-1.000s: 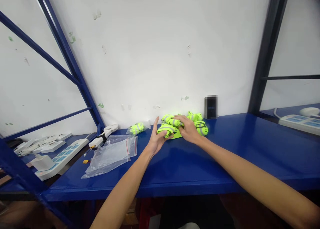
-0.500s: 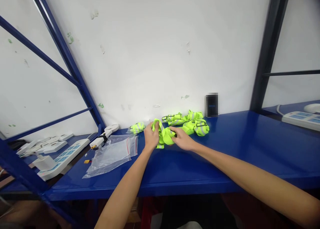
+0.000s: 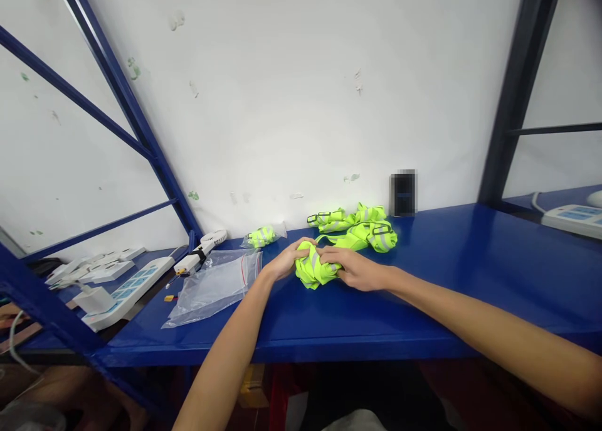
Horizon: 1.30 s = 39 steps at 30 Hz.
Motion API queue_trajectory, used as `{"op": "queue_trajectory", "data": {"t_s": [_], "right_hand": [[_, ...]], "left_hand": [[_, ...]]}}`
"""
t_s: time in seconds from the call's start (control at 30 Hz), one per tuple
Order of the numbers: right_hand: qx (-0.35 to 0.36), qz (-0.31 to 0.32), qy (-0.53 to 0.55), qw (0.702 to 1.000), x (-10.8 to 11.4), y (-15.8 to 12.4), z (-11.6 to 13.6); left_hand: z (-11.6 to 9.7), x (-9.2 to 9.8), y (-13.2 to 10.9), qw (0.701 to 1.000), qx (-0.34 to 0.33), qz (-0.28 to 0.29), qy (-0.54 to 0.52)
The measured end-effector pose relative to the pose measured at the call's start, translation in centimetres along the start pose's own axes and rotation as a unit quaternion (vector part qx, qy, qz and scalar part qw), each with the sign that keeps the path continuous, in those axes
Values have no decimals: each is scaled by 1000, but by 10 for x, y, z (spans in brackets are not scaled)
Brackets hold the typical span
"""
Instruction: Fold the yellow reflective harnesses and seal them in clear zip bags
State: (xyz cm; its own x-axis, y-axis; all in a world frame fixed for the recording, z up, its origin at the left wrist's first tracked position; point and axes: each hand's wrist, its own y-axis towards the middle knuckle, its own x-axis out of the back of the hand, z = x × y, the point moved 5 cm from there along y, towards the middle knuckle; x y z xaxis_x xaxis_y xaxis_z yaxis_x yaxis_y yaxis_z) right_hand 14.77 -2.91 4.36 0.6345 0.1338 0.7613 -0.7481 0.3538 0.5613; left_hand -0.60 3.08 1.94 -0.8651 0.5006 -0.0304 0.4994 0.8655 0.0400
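A neon-yellow reflective strap point(image 3: 314, 269), bundled up and crossed by grey bands, is between my two hands just over the blue table. My left hand point(image 3: 285, 260) is closed round its left side, with the thumb on top. On the right side, my right hand point(image 3: 353, 268) grips the same bundle, fingers curled over it. More neon-yellow straps with dark buckles point(image 3: 369, 232) lie in a loose heap just behind my right hand. Farther left at the back, another strap sits in a clear bag point(image 3: 263, 236).
Clear zip bags point(image 3: 216, 287) lie flat left of my hands, beside a white handheld fan point(image 3: 200, 255). A pixelated dark box point(image 3: 403, 194) stands against the wall. Blue shelf posts point(image 3: 155, 148) rise at left; a power strip point(image 3: 129, 293) lies beyond them.
The strap has gone from a looser, raised shape to a rounder, tighter bundle, lower and closer to the table. Both hands have come down with it, and their fingers now press inward.
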Motion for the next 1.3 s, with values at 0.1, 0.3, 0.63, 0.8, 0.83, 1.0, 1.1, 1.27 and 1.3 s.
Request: {"op": "queue_trajectory", "data": {"t_s": [0.1,0.3,0.63,0.8,0.83,1.0,1.1,1.27,1.3], "right_hand": [[4,-4,-31,999,-8,-3,2],[-8,-103,-7,995,-8,4,-8],[44,38,-65,996,-15,-6,14],[50,-3,-123,991,-16,3,3],[63,-12,-138,988,-17,6,0],[135,-23,-195,971,-30,11,4],[172,-27,-212,962,-36,6,13],[162,-33,-214,963,-37,1,11],[154,-34,-211,965,-37,0,9]], "left_hand": [[7,-2,0,998,31,12,-53],[1,6,2,994,-54,-46,-77],[6,5,1,997,-41,-42,-50],[8,0,5,990,-61,-54,-116],[8,-1,6,987,-58,-50,-139],[14,-5,7,986,19,25,-162],[17,-8,3,985,67,77,-140],[12,-14,4,984,85,74,-136],[6,-13,5,988,57,44,-138]]}}
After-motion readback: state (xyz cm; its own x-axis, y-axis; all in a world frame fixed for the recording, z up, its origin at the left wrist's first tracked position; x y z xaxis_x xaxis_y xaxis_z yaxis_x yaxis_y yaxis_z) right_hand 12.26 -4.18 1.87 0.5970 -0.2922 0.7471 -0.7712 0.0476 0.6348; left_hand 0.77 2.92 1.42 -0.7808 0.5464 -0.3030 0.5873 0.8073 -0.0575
